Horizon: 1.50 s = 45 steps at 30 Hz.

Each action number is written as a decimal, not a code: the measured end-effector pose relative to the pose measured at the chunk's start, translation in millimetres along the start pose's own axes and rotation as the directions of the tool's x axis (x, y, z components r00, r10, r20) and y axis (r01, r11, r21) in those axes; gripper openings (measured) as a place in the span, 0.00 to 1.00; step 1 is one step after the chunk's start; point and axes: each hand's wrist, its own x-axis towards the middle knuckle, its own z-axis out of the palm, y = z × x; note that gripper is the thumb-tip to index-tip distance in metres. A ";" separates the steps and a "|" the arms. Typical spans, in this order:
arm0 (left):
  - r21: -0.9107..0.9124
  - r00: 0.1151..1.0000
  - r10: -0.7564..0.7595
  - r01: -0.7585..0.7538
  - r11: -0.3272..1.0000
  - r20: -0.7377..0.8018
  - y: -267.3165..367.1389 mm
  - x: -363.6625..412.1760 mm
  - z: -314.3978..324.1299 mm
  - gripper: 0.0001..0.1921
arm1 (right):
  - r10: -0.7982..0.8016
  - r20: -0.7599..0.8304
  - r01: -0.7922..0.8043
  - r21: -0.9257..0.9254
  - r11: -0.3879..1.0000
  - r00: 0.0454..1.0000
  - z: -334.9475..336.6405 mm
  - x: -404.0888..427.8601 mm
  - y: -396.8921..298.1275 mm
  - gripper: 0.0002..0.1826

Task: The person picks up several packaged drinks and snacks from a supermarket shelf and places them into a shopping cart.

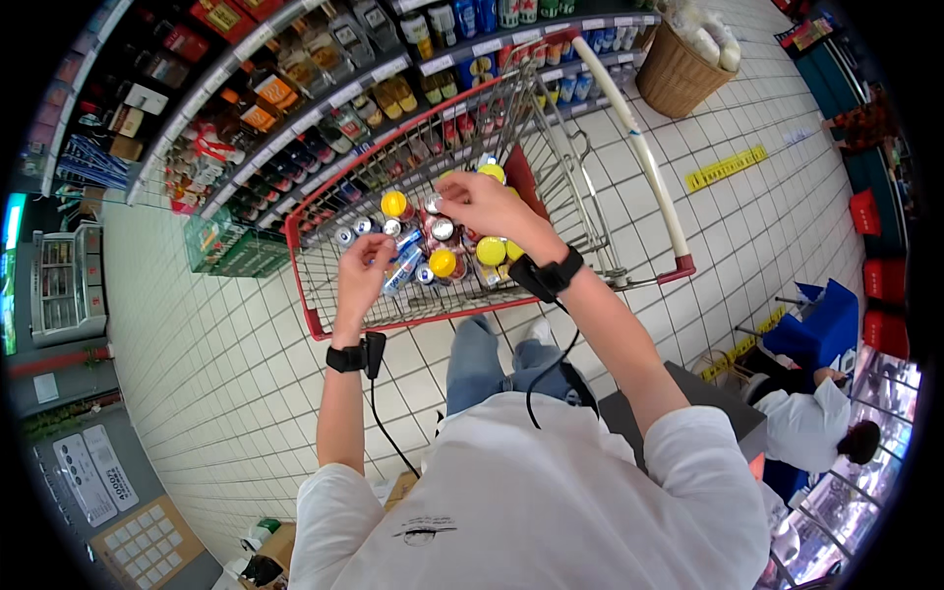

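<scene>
A wire shopping cart (354,322) with red edging stands before me, with drink cans and jars gathered inside. My left hand (361,274) hangs above its near left part, fingers loosely bent and apart, close to a blue-and-white package (403,270). Over the middle of the load is my right hand (485,206), its fingers curled beside a silver-topped can (433,203). Whether those fingertips touch that can is unclear. Another silver-topped can (442,229) stands just below it. Yellow-lidded jars (442,262) surround the cans, including one jar (394,204) farther back and another (491,251) under my right wrist.
Shelves of bottles and cans (346,96) run along the cart's far side. Its white handle (634,140) is at the right. A wicker basket (682,70) stands beyond. Green cartons (236,247) sit left on the tiled floor. A seated person (804,424) is at right.
</scene>
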 end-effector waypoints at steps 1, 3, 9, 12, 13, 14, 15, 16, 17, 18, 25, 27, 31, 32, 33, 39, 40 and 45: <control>-0.017 1.000 0.013 -0.013 1.000 -0.011 11.5 -3.4 9.0 0.09 | -0.005 -0.010 0.005 0.010 1.000 1.000 -12.0 -10.6 -4.9 0.22; -0.067 0.999 0.047 -0.047 0.997 -0.007 48.8 -8.9 30.1 0.10 | -0.015 -0.053 0.015 -0.013 1.000 0.998 -34.4 -27.8 -12.6 0.20; -0.180 0.983 0.183 -0.184 0.966 -0.021 100.3 -15.5 53.5 0.14 | -0.100 -0.168 0.102 0.002 0.995 0.981 -67.7 -58.7 -54.2 0.15; -0.179 0.988 0.154 -0.154 0.972 -0.012 103.5 -17.0 60.6 0.17 | -0.115 -0.238 0.127 0.035 0.991 0.964 -80.3 -75.3 -74.0 0.14; -0.190 0.982 0.187 -0.186 0.964 -0.011 106.7 -14.7 62.3 0.18 | -0.124 -0.258 0.137 0.032 0.990 0.958 -84.6 -77.4 -82.2 0.13; -0.198 0.980 0.199 -0.198 0.960 -0.015 109.3 -15.5 65.5 0.18 | -0.129 -0.272 0.144 0.034 0.989 0.954 -88.1 -81.7 -87.4 0.12; -0.233 0.976 0.216 -0.213 0.949 -0.014 112.9 -16.1 68.9 0.18 | -0.142 -0.274 0.154 0.023 0.988 0.951 -91.8 -85.3 -90.4 0.12; -0.264 0.972 0.233 -0.228 0.937 -0.012 117.6 -17.9 72.7 0.18 | -0.146 -0.296 0.165 0.039 0.986 0.944 -95.9 -88.9 -92.0 0.12; -0.286 0.972 0.234 -0.228 0.931 -0.014 123.3 -19.5 75.8 0.17 | -0.153 -0.326 0.182 0.060 0.981 0.933 -98.6 -89.4 -92.8 0.12; -0.286 0.970 0.243 -0.236 0.929 -0.011 126.0 -21.1 79.4 0.16 | -0.169 -0.336 0.200 0.061 0.978 0.927 -101.7 -91.3 -92.1 0.12; -0.115 0.952 0.306 -0.301 0.947 0.026 155.8 -27.9 146.2 0.08 | -0.237 -0.336 0.278 0.080 0.957 0.911 -158.1 -139.3 -76.0 0.12; -0.102 0.949 0.299 -0.290 0.952 0.097 176.6 -38.0 185.0 0.07 | -0.199 -0.357 0.257 0.123 0.959 0.913 -190.1 -160.2 -60.0 0.13; -0.015 0.939 0.297 -0.299 0.954 0.170 189.3 -39.2 269.7 0.08 | -0.154 -0.427 0.242 0.159 0.957 0.891 -257.7 -204.1 -11.8 0.13; 0.003 0.947 0.262 -0.267 0.964 0.184 192.5 -42.1 288.5 0.08 | -0.145 -0.428 0.240 0.176 0.955 0.892 -271.6 -214.1 -3.0 0.13; -0.008 0.950 0.243 -0.246 0.969 0.194 196.5 -42.3 307.0 0.08 | -0.116 -0.429 0.211 0.181 0.961 0.896 -284.9 -223.1 5.7 0.13; 0.015 0.923 0.322 -0.332 0.943 0.211 246.8 -43.6 399.2 0.07 | -0.094 -0.444 0.200 0.198 0.960 0.891 -355.1 -259.6 40.8 0.13; 0.024 0.922 0.325 -0.337 0.941 0.210 252.3 -42.9 409.0 0.06 | -0.090 -0.450 0.198 0.198 0.960 0.888 -365.4 -261.1 44.0 0.13; 0.018 0.958 0.242 -0.247 0.969 0.156 266.2 -26.4 426.8 0.05 | -0.078 -0.447 0.187 0.205 0.961 0.891 -400.9 -253.4 57.1 0.12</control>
